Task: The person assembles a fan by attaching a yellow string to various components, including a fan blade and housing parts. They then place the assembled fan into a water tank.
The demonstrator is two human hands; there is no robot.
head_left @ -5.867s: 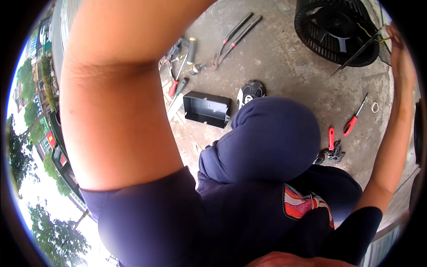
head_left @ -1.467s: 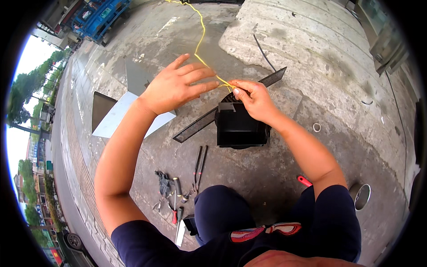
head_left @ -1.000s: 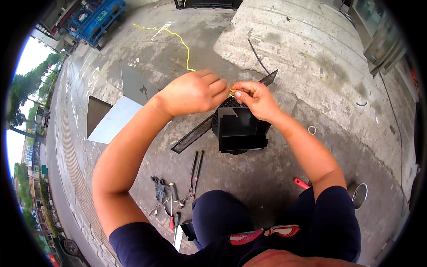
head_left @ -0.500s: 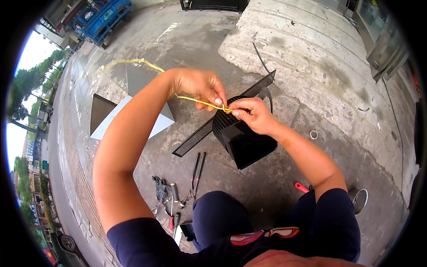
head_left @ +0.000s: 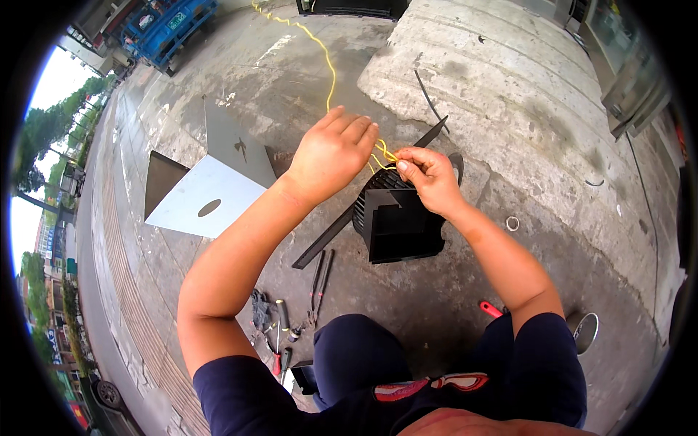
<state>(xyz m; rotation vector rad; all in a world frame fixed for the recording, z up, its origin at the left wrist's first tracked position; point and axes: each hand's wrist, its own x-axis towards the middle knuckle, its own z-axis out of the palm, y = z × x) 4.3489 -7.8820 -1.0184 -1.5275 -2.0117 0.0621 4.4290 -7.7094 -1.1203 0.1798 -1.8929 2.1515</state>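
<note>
Between my hands a thin yellow cord (head_left: 332,69) forms loops, and its long tail runs up from the left hand in a wavy line. My right hand (head_left: 432,180) pinches the looped cord between thumb and fingertips. My left hand (head_left: 333,155) shows its back, with fingers bent together around the cord; its thumb and palm are hidden. Just below the hands hangs or rests a black finned housing (head_left: 403,225) with an open box-like front. A long black strip (head_left: 323,238) passes slantwise behind it. Whether the cord is fastened to the housing I cannot tell.
Folded grey metal panels (head_left: 207,196) with an oval hole stand at left. Long-handled pliers (head_left: 321,283), screwdrivers (head_left: 277,356) and a black glove-like bundle (head_left: 262,311) lie before my knees. At right are a red handle (head_left: 491,309), a metal ring (head_left: 586,330) and a concrete ramp (head_left: 494,80).
My left hand has turned back-up and shifted slightly, and the cord's tail has swung from the left to above the hands. The housing has turned, its open front now facing me more squarely.
</note>
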